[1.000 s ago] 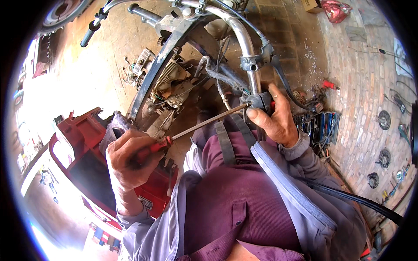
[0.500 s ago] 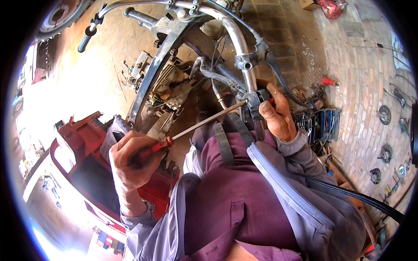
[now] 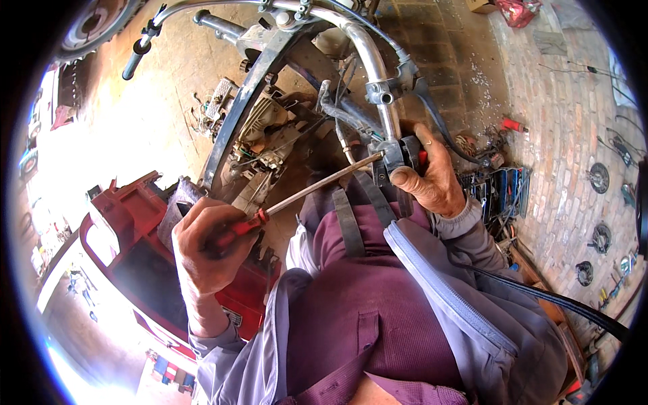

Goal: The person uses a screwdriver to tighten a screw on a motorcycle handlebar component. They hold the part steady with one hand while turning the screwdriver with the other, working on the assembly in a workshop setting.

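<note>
My left hand [image 3: 206,250] is closed round the red handle of a long screwdriver [image 3: 317,182], whose tip rests at a dark switch housing [image 3: 391,157] on the bent chrome handlebar [image 3: 374,61]. My right hand [image 3: 432,175] is closed on that housing, thumb at the front and fingers curled behind, where a small red piece shows. Just beside the housing run grey wrapped cables [image 3: 344,115] and a black cable.
A black frame bar [image 3: 239,101] crosses above an exposed engine [image 3: 260,125]. Red body panels [image 3: 128,216] lie at the lower left. To the right are a rack of tools [image 3: 506,192] and a brick surface [image 3: 553,162] with several hung parts. A wheel [image 3: 94,23] is at the top left.
Both hands keep their grip. Since a second ago the screwdriver tip and the housing have shifted slightly upward in the picture, and my right thumb has moved a little right along the housing.
</note>
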`<state>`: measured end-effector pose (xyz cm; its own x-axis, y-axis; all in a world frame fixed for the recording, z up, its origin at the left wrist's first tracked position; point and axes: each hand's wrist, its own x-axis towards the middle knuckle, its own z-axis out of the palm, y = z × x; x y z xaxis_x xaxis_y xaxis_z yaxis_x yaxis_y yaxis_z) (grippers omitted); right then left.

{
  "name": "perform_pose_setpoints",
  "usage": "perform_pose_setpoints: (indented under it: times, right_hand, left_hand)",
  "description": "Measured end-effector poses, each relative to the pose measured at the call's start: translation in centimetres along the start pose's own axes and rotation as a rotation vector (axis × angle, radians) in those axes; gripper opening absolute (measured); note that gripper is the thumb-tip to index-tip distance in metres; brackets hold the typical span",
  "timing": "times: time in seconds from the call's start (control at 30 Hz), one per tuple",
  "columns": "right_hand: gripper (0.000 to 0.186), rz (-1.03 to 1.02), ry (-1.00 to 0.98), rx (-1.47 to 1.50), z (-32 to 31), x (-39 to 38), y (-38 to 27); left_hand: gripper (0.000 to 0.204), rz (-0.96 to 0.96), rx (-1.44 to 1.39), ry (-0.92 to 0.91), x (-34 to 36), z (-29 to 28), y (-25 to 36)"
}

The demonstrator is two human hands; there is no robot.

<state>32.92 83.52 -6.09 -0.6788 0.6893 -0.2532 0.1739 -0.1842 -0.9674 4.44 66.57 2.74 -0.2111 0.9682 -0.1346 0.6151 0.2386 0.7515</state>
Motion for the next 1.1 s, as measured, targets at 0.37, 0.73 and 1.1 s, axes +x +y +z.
perform_pose_setpoints:
  times: [0.37, 0.73, 1.1]
  right_hand:
    - [0.083, 0.102, -0.057, 0.171, -0.3, 0.1, -0.2]
    - [0.069, 0.132, -0.035, 0.089, -0.6, 0.3, -1.4]
    - [0.064, 0.036, -0.035, -0.078, -0.7, 0.4, -1.2]
  left_hand:
    - [0.033, 0.022, 0.112, 0.014, 0.7, 0.4, -0.7]
    - [0.034, -0.004, 0.115, -0.015, 0.6, 0.7, -1.0]
    - [0.025, -0.156, -0.022, -0.191, 0.4, 0.1, -0.8]
